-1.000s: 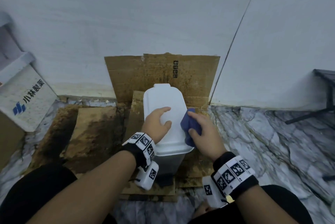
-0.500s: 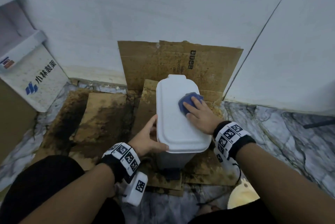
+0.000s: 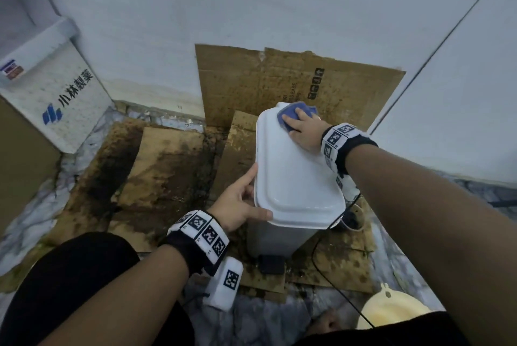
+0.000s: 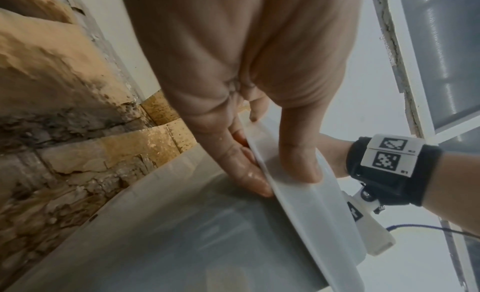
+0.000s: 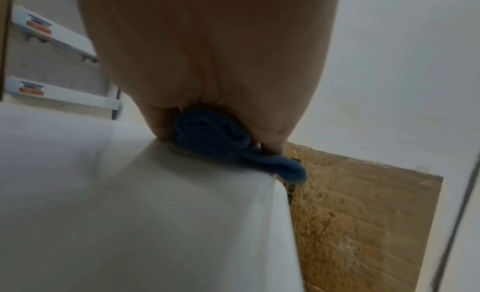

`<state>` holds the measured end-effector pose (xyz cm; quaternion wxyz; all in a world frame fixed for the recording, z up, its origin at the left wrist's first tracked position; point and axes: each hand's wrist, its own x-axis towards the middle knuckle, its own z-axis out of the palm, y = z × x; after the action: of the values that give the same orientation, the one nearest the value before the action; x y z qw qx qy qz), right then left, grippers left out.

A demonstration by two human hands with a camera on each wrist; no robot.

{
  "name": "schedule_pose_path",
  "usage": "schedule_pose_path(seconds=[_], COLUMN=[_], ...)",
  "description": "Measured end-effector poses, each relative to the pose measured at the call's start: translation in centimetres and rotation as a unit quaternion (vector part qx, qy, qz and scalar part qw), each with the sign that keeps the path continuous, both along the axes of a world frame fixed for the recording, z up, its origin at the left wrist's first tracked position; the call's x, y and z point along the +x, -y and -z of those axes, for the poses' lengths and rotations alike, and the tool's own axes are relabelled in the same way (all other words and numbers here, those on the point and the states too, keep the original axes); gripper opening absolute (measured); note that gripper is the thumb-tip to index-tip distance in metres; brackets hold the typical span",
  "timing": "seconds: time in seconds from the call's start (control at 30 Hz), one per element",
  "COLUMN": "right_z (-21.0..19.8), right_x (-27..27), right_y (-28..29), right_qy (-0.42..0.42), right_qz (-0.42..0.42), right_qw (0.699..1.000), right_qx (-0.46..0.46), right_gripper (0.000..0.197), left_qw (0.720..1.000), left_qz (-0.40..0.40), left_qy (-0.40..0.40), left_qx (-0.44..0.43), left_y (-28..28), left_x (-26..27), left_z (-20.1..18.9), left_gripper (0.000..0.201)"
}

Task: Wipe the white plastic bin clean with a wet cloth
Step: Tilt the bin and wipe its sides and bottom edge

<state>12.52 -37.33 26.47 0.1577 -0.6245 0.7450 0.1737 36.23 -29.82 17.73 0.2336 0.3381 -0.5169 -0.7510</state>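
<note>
**Cloth reaching the far corner of the bin lid**

Since the earlier frames the right hand (image 3: 303, 130) has been sliding the blue cloth (image 3: 293, 113) away from the person, from the lid's right edge up to its far end, while the left hand (image 3: 237, 205) has been dropping from the top of the lid to its near left rim.

The white plastic bin (image 3: 293, 177) is standing upright on stained, damp cardboard sheets (image 3: 167, 172) laid over a marbled floor (image 3: 28, 219), just in front of a cardboard panel (image 3: 279, 80) leaning against the pale wall. The right hand is pressing the bunched cloth flat onto the far right corner of the lid, fingers stretched over it; in the right wrist view a fold of the cloth (image 5: 233, 150) is hanging just past the lid's edge. The left hand's grip is pinching the lid rim (image 4: 291, 185), thumb on top and wet fingers beneath.

To the left, a white carton (image 3: 56, 102) is showing a blue logo and the characters 小林製薬. The cardboard panel is carrying black handling symbols and partly readable print ending in "BASE". Both wrists are wearing black bands (image 3: 201, 236) with square black-and-white marker tags. A pale yellow basin (image 3: 391, 309) is sitting near the person's right knee.
</note>
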Motion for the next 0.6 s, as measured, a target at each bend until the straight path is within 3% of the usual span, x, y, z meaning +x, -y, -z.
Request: schedule_pose_path(seconds=[0.37, 0.6], right_z=[0.2, 0.9], right_x=[3.8, 6.2], right_y=[-4.0, -7.7], right_qy=[-0.004, 0.04], right_qz=[-0.111, -0.167], right_qw=[0.993, 0.985], right_qx=[-0.029, -0.02], right_gripper=[0.049, 0.044], left_qw=[1.0, 1.0], left_qz=[0.013, 0.001], left_qy=[0.007, 0.003], left_qx=[0.005, 0.019], left_y=[-1.3, -2.2], left_x=[0.7, 1.1], left_z=[1.2, 0.5], left_gripper=[0.123, 0.112])
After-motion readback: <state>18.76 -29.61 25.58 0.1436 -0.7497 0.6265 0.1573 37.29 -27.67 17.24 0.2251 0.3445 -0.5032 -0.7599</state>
